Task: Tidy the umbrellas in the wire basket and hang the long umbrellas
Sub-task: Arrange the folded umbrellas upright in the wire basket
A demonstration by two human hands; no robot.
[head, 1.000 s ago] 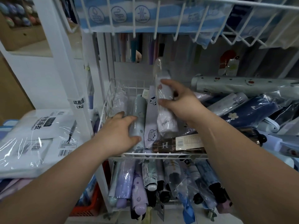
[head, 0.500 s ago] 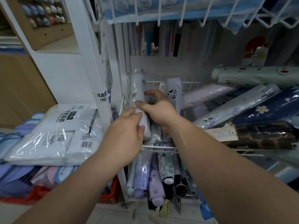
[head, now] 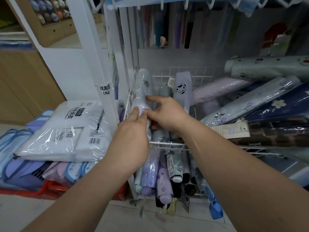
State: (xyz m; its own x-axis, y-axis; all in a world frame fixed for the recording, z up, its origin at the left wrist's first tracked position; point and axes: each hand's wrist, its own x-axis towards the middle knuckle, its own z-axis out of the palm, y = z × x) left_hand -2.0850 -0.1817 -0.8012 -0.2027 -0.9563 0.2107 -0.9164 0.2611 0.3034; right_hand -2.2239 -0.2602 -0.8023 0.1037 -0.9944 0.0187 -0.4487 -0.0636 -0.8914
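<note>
A pale folded umbrella in clear wrap (head: 143,87) stands tilted against the left wall of the white wire basket (head: 167,143). Both hands grip its lower part: my left hand (head: 132,131) from below-left, my right hand (head: 164,111) from the right, fingertips on the wrap. Beside it stand a grey folded umbrella (head: 164,89) and a lilac one with a cow print (head: 182,91). Long wrapped umbrellas (head: 250,104) lie slanted across the basket's right side, one navy with flowers (head: 280,104).
Below the basket, several folded umbrellas (head: 160,174) hang handle-down in a lower rack. A stack of packaged raincoats (head: 66,131) lies to the left on a red crate (head: 50,188). A white shelf post (head: 93,56) rises at the basket's left. Another wire basket (head: 167,2) hangs overhead.
The camera view shifted left and down. My right hand carried the pale wrapped umbrella from mid-basket to the left wall, and my left hand left the grey umbrella and joined it there.
</note>
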